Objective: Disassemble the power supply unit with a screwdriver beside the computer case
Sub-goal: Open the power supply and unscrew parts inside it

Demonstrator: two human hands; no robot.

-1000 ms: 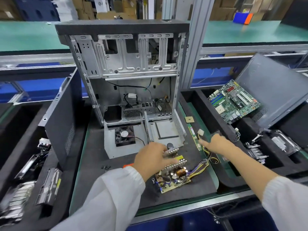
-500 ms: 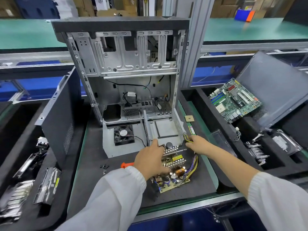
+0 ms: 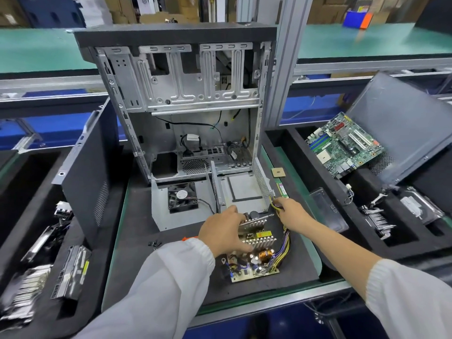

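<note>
Two hands on the guts of the power supply at this point. Our left hand [image 3: 223, 232] lay across the heatsinks of the bare circuit board [image 3: 254, 256], fingers spread and pressing down, probably to pin it to the black foam mat [image 3: 137, 241] while the wires got sorted. Our right hand [image 3: 291, 214] had its fingers curled round the yellow and purple cable bundle [image 3: 285, 248] at the board's far right, just at the open metal housing [image 3: 244, 189] that sat in front of the computer case [image 3: 181, 99]. The screwdriver [image 3: 260, 217] lay under our left hand with its orange handle poking out at the wrist.

Compared with a second earlier, our right hand had come in from over by the right-hand tray and brought the cable ends up to the housing's corner. The left barely shifted.
</note>
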